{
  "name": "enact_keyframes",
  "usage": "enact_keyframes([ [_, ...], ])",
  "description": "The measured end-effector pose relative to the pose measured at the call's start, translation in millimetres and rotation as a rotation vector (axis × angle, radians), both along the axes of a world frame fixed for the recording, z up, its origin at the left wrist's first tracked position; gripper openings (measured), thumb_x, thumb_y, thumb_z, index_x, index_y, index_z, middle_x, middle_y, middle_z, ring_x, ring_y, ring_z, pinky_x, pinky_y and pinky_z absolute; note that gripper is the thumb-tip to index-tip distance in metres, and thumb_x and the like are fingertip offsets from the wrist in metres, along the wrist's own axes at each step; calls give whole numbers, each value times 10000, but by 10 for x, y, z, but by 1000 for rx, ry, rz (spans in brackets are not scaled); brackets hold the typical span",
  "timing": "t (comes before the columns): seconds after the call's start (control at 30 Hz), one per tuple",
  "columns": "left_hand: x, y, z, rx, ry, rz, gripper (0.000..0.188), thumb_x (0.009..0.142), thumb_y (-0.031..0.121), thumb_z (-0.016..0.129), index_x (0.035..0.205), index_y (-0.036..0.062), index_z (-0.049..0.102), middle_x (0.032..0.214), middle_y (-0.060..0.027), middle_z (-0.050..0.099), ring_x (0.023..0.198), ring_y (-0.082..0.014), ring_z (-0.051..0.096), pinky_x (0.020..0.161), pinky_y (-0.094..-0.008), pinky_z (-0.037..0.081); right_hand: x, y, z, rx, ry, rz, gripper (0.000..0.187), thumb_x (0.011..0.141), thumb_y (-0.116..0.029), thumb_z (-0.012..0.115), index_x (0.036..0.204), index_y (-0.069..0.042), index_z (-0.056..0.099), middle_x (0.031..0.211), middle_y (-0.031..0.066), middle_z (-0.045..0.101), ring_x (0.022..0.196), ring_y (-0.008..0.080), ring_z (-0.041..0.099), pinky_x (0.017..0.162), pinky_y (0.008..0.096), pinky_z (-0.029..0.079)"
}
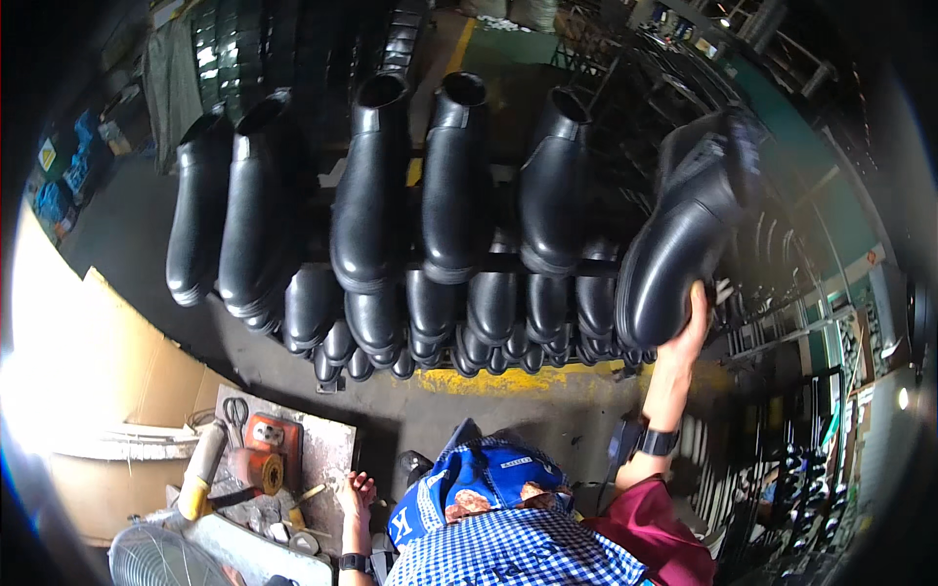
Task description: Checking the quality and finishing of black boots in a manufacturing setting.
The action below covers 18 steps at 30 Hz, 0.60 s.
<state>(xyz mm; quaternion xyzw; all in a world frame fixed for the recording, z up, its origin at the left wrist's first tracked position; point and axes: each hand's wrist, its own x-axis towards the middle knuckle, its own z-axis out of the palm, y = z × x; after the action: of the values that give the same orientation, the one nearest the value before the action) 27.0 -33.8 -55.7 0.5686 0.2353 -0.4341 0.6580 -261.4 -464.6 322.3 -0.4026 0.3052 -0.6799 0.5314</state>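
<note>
At the right end of a row of black ankle boots, my right hand [687, 327] grips the toe end of a black boot [674, 259]. Its thumb lies along the side and the other fingers are mostly hidden behind it. A second dark boot shape shows partly behind the held one, near its collar. My left hand [358, 491] hangs low beside the cluttered worktable, fingers loosely curled and a little apart, with nothing visible in it. The nearest boot left of the held one [555, 210] stands toe toward me, its collar open at the top.
Further boots [366, 215] line the dark rack, with several lower rows beneath. On the worktable [327, 444] are scissors [235, 410], an orange tool [269, 444] and a white-and-yellow cylinder [200, 469]. A fan [156, 557] and cardboard [147, 361] stand left; metal racks [801, 488] stand right.
</note>
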Motion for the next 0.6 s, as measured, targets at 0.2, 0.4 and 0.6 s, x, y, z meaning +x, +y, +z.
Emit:
enact_keyframes([
  [0.2, -36, -304, 176, 43, -6, -32, 139, 841, 233, 432, 890, 105, 459, 747, -46, 556, 565, -193, 505, 502, -311, 444, -33, -894, -91, 92, 169, 83, 384, 748, -225, 636, 1050, -15, 525, 1009, 101, 548, 895, 175, 527, 674, 296, 470],
  [0.4, -80, -454, 91, -47, 32, 18, 86, 817, 196, 452, 839, 113, 450, 677, -48, 500, 503, -198, 422, 420, -269, 369, -196, -1378, -115, -144, 1021, -248, 340, 778, -316, 628, 858, 14, 610, 730, 32, 609, 650, 87, 527, 619, 232, 426],
  [0.6, -177, -312, 1, 129, -30, -112, 209, 865, 285, 408, 986, 126, 466, 812, -45, 594, 612, -178, 584, 535, -302, 493, -1098, -1058, -217, -85, 837, -1032, 522, 724, -463, 639, 895, 27, 584, 705, 87, 615, 625, 123, 544, 545, 249, 434],
])
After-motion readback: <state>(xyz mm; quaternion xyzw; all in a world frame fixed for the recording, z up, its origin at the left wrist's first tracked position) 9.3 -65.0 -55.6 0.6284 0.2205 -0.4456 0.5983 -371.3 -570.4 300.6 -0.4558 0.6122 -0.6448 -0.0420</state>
